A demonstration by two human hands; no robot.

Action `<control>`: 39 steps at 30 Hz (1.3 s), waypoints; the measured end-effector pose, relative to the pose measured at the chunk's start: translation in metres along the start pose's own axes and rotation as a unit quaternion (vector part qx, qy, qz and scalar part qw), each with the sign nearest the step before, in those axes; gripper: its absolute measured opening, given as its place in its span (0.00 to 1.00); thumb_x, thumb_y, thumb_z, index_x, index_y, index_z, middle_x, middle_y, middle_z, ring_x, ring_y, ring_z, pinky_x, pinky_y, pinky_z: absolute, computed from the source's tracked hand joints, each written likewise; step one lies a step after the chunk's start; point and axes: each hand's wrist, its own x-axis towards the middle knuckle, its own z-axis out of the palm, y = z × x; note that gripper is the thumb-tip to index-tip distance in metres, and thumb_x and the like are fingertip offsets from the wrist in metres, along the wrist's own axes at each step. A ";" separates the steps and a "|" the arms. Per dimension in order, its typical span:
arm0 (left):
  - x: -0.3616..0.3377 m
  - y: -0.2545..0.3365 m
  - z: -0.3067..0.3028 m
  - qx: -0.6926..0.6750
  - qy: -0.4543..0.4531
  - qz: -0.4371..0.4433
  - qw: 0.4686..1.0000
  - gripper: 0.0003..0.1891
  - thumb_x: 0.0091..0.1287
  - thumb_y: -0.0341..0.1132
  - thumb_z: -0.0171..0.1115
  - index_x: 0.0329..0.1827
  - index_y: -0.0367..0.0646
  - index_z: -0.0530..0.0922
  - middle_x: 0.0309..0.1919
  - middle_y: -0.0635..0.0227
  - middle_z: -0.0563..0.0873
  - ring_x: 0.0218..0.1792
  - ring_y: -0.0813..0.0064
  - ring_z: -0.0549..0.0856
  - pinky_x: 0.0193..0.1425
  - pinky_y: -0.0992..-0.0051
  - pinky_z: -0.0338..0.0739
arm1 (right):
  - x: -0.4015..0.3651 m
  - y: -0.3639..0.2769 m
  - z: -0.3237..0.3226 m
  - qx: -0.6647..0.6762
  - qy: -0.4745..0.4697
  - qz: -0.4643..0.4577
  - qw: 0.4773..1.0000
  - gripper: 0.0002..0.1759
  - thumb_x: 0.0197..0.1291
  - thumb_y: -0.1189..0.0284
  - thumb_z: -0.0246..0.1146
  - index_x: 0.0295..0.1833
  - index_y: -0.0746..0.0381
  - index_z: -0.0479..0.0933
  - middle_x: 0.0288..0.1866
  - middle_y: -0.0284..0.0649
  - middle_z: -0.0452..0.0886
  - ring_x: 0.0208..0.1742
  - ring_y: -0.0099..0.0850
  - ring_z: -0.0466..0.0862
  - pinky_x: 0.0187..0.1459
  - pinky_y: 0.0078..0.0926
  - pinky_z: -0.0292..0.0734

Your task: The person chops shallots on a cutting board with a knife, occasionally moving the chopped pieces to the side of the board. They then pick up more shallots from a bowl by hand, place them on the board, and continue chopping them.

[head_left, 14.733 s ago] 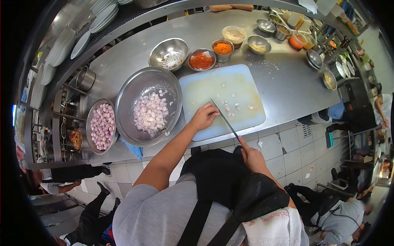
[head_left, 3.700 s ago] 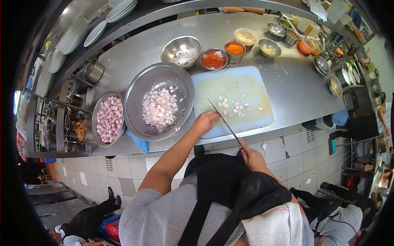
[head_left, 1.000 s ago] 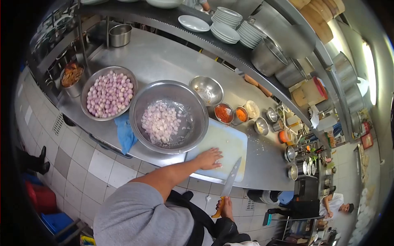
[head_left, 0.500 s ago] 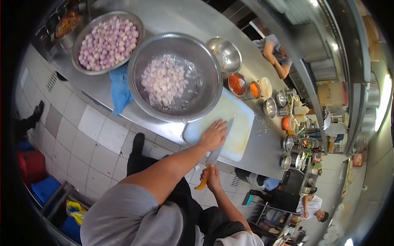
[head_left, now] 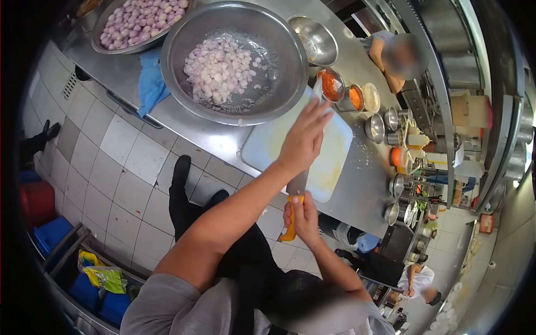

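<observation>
Bowl [head_left: 279, 84] of cut shallots [head_left: 218, 67], upper left on tabletop [head_left: 187, 129]. Left hand [head_left: 306, 137], fingers flat, spread, over knife [head_left: 291, 220] blade above board [head_left: 335, 162]. Right hand [head_left: 306, 215] clenched on handle. Likely step: ferrying slices bowlward; next calls for level blade, tipped past rim.

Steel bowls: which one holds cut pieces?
The largest bowl, beside the white cutting board: it holds pale cut pieces. The bowl at upper left holds whole purple bulbs; the smaller bowl looks nearly empty.
</observation>
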 end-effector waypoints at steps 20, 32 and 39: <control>0.102 -0.048 -0.138 0.188 0.020 -0.007 0.982 0.10 0.78 0.37 0.71 0.53 0.40 0.93 0.42 0.53 0.95 0.38 0.58 0.94 0.46 0.63 0.87 | -0.033 0.099 -0.140 -0.007 0.147 0.031 0.989 0.14 0.89 0.58 0.54 0.53 0.57 0.75 0.32 0.34 0.78 0.23 0.23 0.78 0.22 0.26 0.74; -0.005 -0.018 -0.009 0.000 -0.118 -0.194 0.974 0.10 0.80 0.36 0.73 0.57 0.41 0.91 0.32 0.76 0.87 0.32 0.83 0.80 0.38 0.76 0.78 | 0.041 0.108 -0.172 -0.017 -0.004 0.018 1.000 0.16 0.89 0.54 0.55 0.53 0.56 0.72 0.30 0.34 0.77 0.21 0.25 0.76 0.20 0.27 0.74; -0.078 -0.083 -0.035 0.174 -0.129 -0.060 0.974 0.12 0.75 0.26 0.70 0.59 0.40 0.90 0.49 0.60 0.90 0.51 0.61 0.88 0.61 0.60 0.84 | 0.001 0.121 -0.128 -0.004 -0.055 0.044 0.997 0.16 0.89 0.54 0.55 0.57 0.57 0.74 0.29 0.33 0.76 0.21 0.22 0.76 0.22 0.25 0.75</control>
